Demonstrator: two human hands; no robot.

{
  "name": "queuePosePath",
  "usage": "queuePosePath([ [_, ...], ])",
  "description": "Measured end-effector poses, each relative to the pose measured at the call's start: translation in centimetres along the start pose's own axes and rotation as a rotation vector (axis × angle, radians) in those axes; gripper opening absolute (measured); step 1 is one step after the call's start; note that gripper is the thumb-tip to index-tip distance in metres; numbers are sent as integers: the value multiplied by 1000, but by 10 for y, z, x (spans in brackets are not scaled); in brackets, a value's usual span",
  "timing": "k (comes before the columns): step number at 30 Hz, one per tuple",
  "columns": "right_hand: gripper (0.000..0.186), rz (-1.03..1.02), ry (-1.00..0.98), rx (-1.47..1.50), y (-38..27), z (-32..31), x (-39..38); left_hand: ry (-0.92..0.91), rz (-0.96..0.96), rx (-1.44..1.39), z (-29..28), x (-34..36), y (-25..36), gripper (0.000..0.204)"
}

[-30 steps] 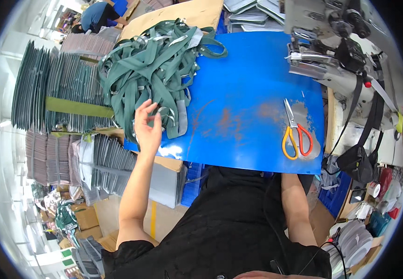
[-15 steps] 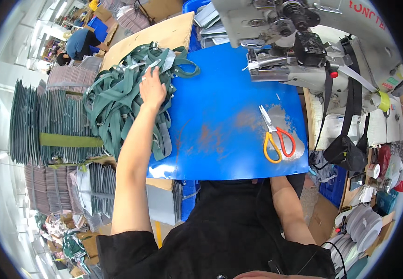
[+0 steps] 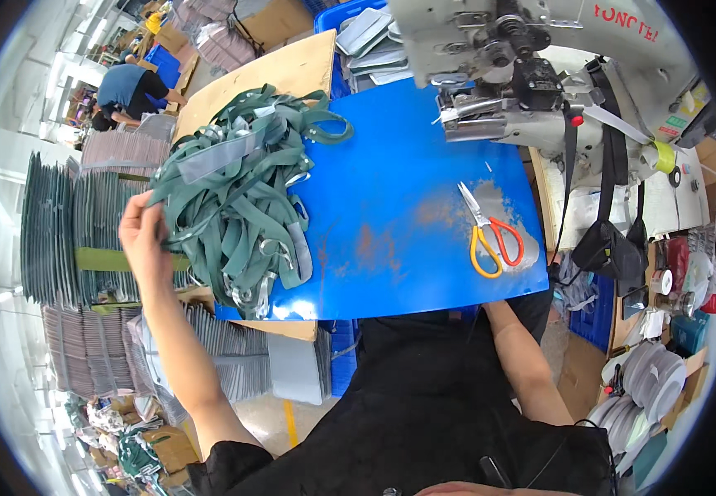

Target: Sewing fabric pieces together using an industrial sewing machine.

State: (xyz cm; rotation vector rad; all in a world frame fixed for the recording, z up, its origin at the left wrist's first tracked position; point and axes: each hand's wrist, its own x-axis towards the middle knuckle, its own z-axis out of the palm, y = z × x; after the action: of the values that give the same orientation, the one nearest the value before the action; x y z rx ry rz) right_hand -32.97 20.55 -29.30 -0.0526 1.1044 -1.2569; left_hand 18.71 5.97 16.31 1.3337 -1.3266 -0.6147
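A tangled pile of green fabric straps (image 3: 242, 186) lies at the left of the blue work surface, with clear plastic pieces and shiny fittings among them. At the pile's left edge, my left hand (image 3: 145, 236) is closed, thumb and fingers pinching a green strap. My right forearm (image 3: 527, 360) goes under the front edge of the surface, which hides the right hand. A pair of scissors (image 3: 488, 236) with one orange and one red handle lies at the right, blades slightly apart and pointing away from me.
An industrial sewing machine (image 3: 507, 91) stands over the far right. Bundled stacks of flat fabric pieces (image 3: 97, 240) rise at the left. A wooden board (image 3: 267, 70) and a blue crate (image 3: 333, 83) of grey pieces lie beyond. Another person (image 3: 131, 87) bends over far left.
My left hand has moved from the top of the pile leftward and nearer, to its left edge. The straps have shifted and spread toward me. The right forearm stays about where it was.
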Motion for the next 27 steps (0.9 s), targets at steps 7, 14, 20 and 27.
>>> queuePosePath([
  [7,17,94,169,-57,-12,-25,-74,-45,236,-211,25,-54,60,21],
  [14,20,-212,12,-485,-81,59,-215,-703,176,200,198,-198,-34,33],
  [20,54,41,-273,-444,-99,169,-154,-1096,541,160,248,-272,-65,39],
  [27,48,67,-357,-327,-101,186,-102,-1283,470,234,213,-234,-60,46],
])
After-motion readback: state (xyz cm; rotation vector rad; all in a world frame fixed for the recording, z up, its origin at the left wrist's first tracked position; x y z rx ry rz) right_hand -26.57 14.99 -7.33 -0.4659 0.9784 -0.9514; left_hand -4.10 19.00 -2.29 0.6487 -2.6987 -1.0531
